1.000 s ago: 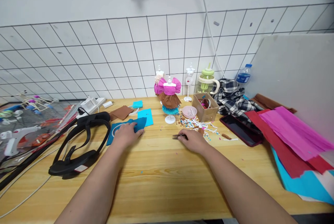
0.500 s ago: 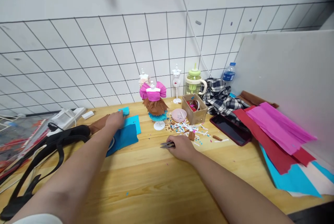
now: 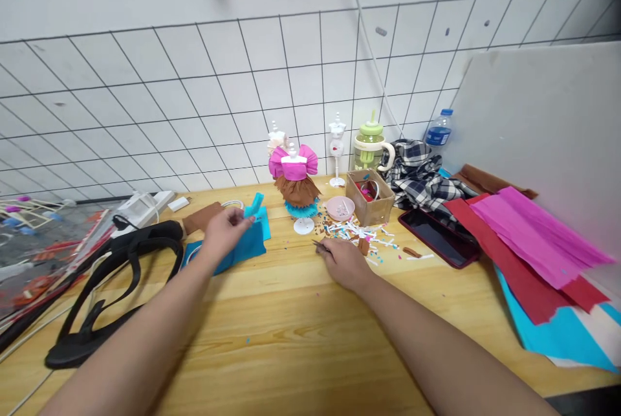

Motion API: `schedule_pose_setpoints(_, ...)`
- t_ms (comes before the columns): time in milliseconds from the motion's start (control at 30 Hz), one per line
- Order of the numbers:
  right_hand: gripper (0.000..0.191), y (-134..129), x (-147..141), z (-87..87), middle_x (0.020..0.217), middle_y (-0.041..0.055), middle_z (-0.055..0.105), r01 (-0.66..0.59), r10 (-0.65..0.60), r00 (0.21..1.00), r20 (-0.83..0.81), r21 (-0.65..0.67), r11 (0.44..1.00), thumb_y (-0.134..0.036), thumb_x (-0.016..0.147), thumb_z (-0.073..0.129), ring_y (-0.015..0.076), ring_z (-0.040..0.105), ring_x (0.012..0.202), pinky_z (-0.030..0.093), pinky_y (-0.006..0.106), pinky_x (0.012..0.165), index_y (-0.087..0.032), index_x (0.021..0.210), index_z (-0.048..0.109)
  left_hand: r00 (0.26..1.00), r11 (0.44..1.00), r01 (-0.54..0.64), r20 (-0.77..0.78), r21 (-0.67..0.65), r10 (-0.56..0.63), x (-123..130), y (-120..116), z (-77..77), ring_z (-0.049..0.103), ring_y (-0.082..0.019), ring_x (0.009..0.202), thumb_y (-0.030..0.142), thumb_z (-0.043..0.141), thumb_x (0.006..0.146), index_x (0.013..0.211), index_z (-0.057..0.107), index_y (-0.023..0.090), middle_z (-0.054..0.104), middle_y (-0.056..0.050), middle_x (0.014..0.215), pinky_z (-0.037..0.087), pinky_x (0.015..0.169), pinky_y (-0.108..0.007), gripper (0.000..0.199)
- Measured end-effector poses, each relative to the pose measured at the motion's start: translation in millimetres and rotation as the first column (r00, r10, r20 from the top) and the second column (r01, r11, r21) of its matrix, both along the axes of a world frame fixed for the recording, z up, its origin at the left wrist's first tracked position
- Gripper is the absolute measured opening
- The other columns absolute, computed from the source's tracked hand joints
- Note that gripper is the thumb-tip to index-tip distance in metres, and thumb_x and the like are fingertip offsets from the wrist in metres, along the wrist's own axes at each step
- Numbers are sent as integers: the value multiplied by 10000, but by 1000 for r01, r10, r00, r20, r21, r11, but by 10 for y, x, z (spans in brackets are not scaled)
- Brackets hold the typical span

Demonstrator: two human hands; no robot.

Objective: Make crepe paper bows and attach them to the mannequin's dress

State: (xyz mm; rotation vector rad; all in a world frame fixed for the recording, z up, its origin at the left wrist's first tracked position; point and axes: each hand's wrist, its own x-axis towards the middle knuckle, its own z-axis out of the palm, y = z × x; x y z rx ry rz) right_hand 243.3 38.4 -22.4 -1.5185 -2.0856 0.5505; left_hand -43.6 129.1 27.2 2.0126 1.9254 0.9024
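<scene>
My left hand (image 3: 227,229) pinches a small light-blue paper piece (image 3: 254,206) above blue paper sheets (image 3: 247,249) on the wooden table. The fingers of my right hand (image 3: 343,262) are wrapped round small scissors (image 3: 320,246), whose tips point left. Between and beyond my hands stands a mini dress form (image 3: 294,176) with a pink top, a brown skirt and a blue frilled hem. Paper scraps (image 3: 359,232) lie just beyond my right hand.
Behind are a bare white form (image 3: 336,151), a pink dish (image 3: 340,208), a cardboard box (image 3: 371,206) and a green-lidded jug (image 3: 369,144). A phone (image 3: 436,238) and coloured paper (image 3: 538,235) lie right. Black straps (image 3: 130,267) and cables lie left.
My left hand has lifted the small light-blue piece off the table and moved it right. My right hand still holds the scissors, now turned slightly. The view has shifted a little.
</scene>
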Motion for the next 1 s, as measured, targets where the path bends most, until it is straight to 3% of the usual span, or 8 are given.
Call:
schedule_pose_setpoints(133,281,-145,-157,75,730,-11,573,-51,15,917,-398,-80,996,-409,867,553,135,503,659,355,240,608,-193,1040,601,922,940,302,301,-160,-244,507,-738,-22,397,-93,540,483,675,692,677,491,183,421,67,581,328,517,-206,352)
schedule_pose_setpoints(267,374,-239,-304,68,767,-19,562,-168,19,728,-685,-152,974,-436,748,683,125,491,669,384,244,630,-181,1011,605,800,884,442,514,-155,-310,828,-1049,4,478,-106,606,427,708,680,686,522,171,524,43,645,394,586,-221,316)
schedule_pose_setpoints(467,299,-160,-200,51,746,-9,586,-235,-31,642,-766,-235,943,-417,698,701,138,511,699,394,265,667,-173,831,591,599,774,597,758,-209,-257,831,-1062,13,610,-170,795,430,765,668,814,617,161,674,-19,817,468,790,-292,339)
schedule_pose_setpoints(667,323,-41,-45,34,643,-33,488,-106,-120,648,-752,-245,964,-459,674,675,113,424,603,317,236,551,-184,781,545,531,837,505,841,-209,-110,650,-1040,-142,628,-171,797,475,728,708,872,623,166,686,-25,839,478,829,-315,366)
schedule_pose_setpoints(733,317,-28,-11,47,617,-44,456,-96,-134,637,-759,-250,963,-449,664,674,101,393,566,293,230,523,-188,773,530,573,842,486,813,-235,-104,554,-994,-179,630,-182,803,459,717,708,846,622,165,683,-29,828,478,829,-321,339)
schedule_pose_setpoints(833,296,-50,20,83,557,-72,391,-204,-123,568,-814,-284,937,-439,677,645,78,340,484,249,220,470,-200,762,491,738,801,486,656,-351,-160,392,-929,-194,632,-248,900,372,694,693,825,649,159,693,-69,882,470,857,-369,255)
schedule_pose_setpoints(900,276,-91,14,105,546,-75,389,-341,-64,568,-820,-305,889,-426,692,629,71,341,458,240,214,449,-198,743,483,781,809,479,585,-339,-217,300,-918,-181,543,-314,1157,308,692,664,1027,661,180,659,-111,1152,406,983,-418,387)
schedule_pose_setpoints(1000,251,-176,-48,125,580,-55,439,-511,81,626,-776,-329,794,-407,719,622,78,395,479,283,211,446,-183,737,510,619,766,632,674,-123,-403,246,-966,-144,209,-303,1434,362,667,703,1421,401,245,339,-84,1529,196,1149,-433,775)
